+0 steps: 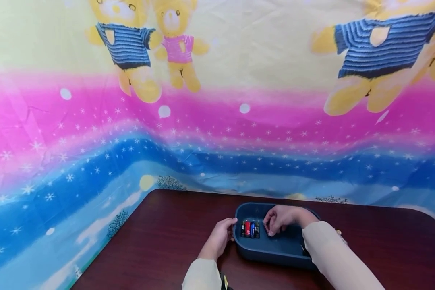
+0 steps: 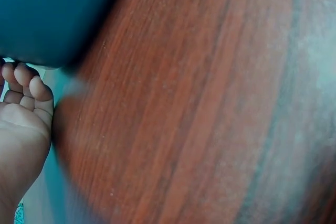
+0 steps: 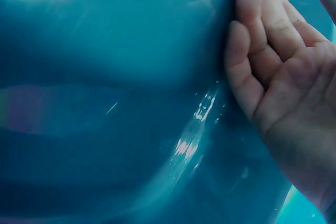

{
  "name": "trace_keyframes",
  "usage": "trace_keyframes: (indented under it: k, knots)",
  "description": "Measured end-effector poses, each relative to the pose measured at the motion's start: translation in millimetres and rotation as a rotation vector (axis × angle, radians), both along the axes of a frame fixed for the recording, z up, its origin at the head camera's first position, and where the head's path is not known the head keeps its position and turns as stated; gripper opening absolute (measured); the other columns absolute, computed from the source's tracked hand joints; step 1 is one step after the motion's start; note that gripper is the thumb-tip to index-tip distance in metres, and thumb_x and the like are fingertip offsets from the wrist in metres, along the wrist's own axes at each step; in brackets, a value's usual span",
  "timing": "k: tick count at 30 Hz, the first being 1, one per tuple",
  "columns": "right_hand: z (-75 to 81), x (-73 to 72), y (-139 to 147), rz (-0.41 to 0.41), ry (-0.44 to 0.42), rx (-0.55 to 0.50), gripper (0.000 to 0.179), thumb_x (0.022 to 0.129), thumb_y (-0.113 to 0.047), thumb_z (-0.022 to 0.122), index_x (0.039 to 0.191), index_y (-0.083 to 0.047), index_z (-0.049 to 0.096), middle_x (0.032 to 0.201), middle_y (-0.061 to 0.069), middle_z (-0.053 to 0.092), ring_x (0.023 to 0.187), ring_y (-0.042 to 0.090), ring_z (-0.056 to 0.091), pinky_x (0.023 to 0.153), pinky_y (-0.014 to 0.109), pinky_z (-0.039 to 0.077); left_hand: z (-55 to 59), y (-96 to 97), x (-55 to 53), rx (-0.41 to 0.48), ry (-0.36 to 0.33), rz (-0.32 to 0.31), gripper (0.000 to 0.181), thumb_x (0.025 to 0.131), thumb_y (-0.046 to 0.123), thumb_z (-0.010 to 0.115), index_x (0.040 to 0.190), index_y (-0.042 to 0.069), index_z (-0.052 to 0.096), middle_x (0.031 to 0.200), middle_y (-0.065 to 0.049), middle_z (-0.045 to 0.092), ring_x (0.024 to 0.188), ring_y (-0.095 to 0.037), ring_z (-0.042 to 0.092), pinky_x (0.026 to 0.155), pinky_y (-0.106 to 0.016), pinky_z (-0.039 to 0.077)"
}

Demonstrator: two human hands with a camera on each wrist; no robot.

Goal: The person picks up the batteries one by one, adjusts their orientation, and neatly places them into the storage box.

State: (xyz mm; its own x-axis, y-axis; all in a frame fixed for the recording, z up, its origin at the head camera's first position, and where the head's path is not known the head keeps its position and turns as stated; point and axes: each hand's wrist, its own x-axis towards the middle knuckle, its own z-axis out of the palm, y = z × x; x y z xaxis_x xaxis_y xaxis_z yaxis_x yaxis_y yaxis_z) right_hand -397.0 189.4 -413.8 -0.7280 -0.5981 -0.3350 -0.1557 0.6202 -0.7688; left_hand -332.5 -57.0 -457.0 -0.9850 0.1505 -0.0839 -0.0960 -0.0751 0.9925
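A dark blue-grey plastic tray (image 1: 275, 255) stands on the table. Several AA-looking batteries (image 1: 250, 229), black, red and blue, lie side by side in its left part. My left hand (image 1: 219, 237) grips the tray's left end, thumb at the rim and fingers on the outer side; in the left wrist view its curled fingers (image 2: 39, 90) lie under the tray's edge. My right hand (image 1: 280, 219) reaches down inside the tray, just right of the batteries, fingers bent and fingertips low near the floor. Whether it pinches something dark there is hidden. The right wrist view shows curled fingers (image 3: 241, 56).
The tray rests on a dark red-brown wooden table (image 1: 159, 241). A small dark item with a yellowish part (image 1: 304, 246) shows at the right sleeve's edge inside the tray. Behind the table hangs a printed curtain (image 1: 217, 121) with bears and snowflakes.
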Motion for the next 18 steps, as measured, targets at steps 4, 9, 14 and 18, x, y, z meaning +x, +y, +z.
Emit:
trace_keyframes:
  k: [4,9,14,18]
  knots:
    - [-1.5,0.2,-2.5,0.006,0.002,-0.013,0.032,0.076,-0.014,0.075,0.105,-0.006,0.062,0.073,0.005,0.066,0.064,0.016,0.056,0.058,0.031,0.045,0.1,-0.8,-0.9,0.003,0.002,-0.003,0.026,0.094,0.029,0.048,0.086,0.004,0.053,0.076,-0.002,0.047,0.070,-0.016,0.048,0.062,-0.024,0.042]
    - [-2.6,-0.3,-5.5,0.003,-0.001,-0.012,0.035,0.077,-0.015,0.075,0.108,-0.006,0.061,0.074,0.006,0.066,0.063,0.017,0.057,0.058,0.031,0.046,1.3,-1.6,0.2,0.006,-0.006,-0.009,0.026,0.094,0.029,0.048,0.084,0.005,0.053,0.076,-0.002,0.048,0.070,-0.015,0.047,0.062,-0.024,0.042]
    - [-3.2,-0.5,-7.5,-0.024,0.006,-0.003,0.038,0.077,-0.014,0.075,0.110,-0.007,0.060,0.076,0.007,0.067,0.063,0.017,0.059,0.057,0.031,0.046,0.9,-2.3,-0.7,0.014,-0.009,-0.016,0.026,0.093,0.029,0.049,0.084,0.005,0.053,0.076,-0.003,0.048,0.069,-0.015,0.048,0.062,-0.024,0.042]
    - [-4.3,-0.1,-8.2,-0.019,0.006,-0.002,0.037,0.077,-0.014,0.075,0.110,-0.007,0.060,0.076,0.008,0.067,0.062,0.017,0.059,0.055,0.029,0.042,0.3,-2.2,-1.6,0.017,-0.012,-0.017,0.026,0.093,0.029,0.050,0.086,0.004,0.054,0.076,-0.003,0.049,0.070,-0.015,0.048,0.063,-0.024,0.042]
